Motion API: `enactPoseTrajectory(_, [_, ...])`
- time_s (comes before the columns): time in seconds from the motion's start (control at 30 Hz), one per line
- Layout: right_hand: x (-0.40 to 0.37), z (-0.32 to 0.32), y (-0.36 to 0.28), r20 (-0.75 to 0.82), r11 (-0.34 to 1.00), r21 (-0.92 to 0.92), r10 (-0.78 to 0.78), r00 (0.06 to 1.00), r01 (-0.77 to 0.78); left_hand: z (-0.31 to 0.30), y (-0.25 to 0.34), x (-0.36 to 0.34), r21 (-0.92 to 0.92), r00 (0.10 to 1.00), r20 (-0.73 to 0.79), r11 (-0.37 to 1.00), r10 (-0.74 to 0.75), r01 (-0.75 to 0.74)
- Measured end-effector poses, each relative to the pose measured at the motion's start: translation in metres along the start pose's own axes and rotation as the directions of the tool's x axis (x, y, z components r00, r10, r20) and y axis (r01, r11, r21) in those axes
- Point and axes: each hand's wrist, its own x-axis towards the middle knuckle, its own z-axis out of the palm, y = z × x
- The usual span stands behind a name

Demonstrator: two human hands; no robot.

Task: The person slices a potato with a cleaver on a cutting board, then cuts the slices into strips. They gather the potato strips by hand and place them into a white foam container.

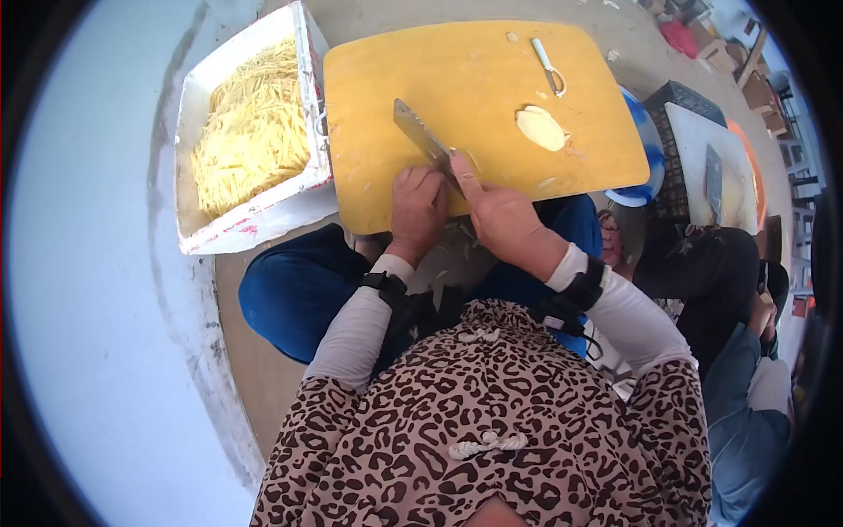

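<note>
My right hand (505, 220) grips a kitchen knife with a broad blade (414, 127), its index finger stretched along the blade. The blade slants up and left over the yellow cutting board (421, 70). My left hand (417, 209) is curled beside the blade at the board's near edge; whatever lies under its fingers is hidden. A small stack of pale yellow slices (540, 128) rests on the board's right part. Above it lies a peeler (549, 66) with a light handle. A few pale scraps (513, 37) are scattered on the board.
Left of the board stands a white foam box (255, 227) full of thin yellow strips (255, 132). A blue-and-white basin (645, 145) shows beneath the board's right side. Farther right are a dark crate (680, 101), a white board (694, 145) with a knife (714, 184), and a seated person (746, 422).
</note>
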Motion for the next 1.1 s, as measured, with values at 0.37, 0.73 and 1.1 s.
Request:
enactPoseTrajectory(0.37, [0.004, -0.025, 0.004, -0.048, 0.899, 0.356, 0.291, 0.956, -0.256, -0.014, -0.017, 0.013, -0.544, 0.820, -0.109, 0.724, -0.562, 0.424])
enactPoseTrajectory(0.73, [-0.003, -0.041, 0.004, 0.339, 0.111, 0.908, 0.373, 0.864, -0.404, -0.036, 0.021, 0.051, -0.717, 0.589, 0.694, -0.479, -0.415, 0.507])
enactPoseTrajectory(1.1, [-0.006, -0.034, 0.005, 0.422, -0.020, 0.900, 0.297, 0.857, -0.436, -0.033, 0.027, 0.051, -0.669, 0.725, 0.662, -0.585, -0.189, 0.458])
